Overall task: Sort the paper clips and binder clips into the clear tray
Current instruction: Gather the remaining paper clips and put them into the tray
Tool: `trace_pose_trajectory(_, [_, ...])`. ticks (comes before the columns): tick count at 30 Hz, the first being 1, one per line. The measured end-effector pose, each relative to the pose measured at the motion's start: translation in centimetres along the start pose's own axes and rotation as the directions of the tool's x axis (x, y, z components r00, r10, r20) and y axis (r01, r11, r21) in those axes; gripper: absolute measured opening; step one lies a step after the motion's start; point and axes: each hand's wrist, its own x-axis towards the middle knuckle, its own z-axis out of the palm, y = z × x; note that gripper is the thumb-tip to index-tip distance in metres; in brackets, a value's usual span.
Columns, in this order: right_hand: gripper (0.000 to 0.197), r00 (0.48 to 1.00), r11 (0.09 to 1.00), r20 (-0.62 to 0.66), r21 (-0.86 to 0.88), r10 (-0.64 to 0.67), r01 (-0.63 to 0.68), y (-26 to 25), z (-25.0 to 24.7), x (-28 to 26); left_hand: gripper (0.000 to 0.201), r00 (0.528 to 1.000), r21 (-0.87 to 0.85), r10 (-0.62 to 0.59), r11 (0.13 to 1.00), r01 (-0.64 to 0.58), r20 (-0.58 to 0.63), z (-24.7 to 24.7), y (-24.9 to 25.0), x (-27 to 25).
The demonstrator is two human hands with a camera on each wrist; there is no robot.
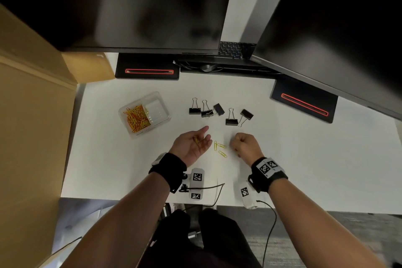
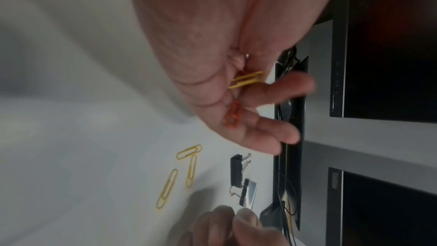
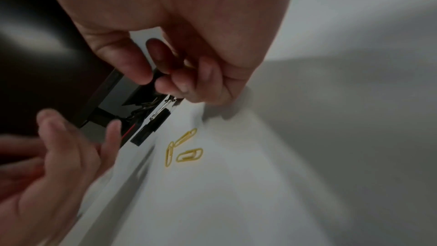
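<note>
My left hand lies palm up just above the white desk, fingers relaxed. A yellow paper clip and an orange paper clip rest loose in its palm. Three yellow paper clips lie on the desk between my hands. My right hand hovers to their right with its fingers curled; no clip plainly shows in it. Several black binder clips lie farther back. The clear tray stands back left, with a heap of yellow and orange paper clips in its left compartment.
Two dark monitors overhang the back of the desk, their black stands behind the binder clips. A tan partition walls the left side. Tagged white devices and cables lie by the desk's near edge.
</note>
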Motion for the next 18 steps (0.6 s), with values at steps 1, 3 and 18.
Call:
trace_pose_trajectory(1, [0.036,0.999,0.991,0.01,-0.132,-0.032,0.033,0.0,0.0,-0.1,0.021,1.0,-0.008,0.003,1.0,-0.003,0.019,0.1,-0.1,-0.2])
trace_pose_trajectory(3, [0.033,0.994,0.931,0.066,-0.348,-0.093,0.11,0.4,0.4,-0.2,0.023,0.999,-0.029,-0.002,1.0,0.003,0.036,0.2,-0.2,-0.4])
trace_pose_trajectory(18, [0.022,0.964,0.742,0.238,-0.623,-0.12,0.247,1.1,1.1,-1.0,0.037,0.984,0.112,0.033,0.994,-0.014,-0.174,-0.3,-0.8,0.8])
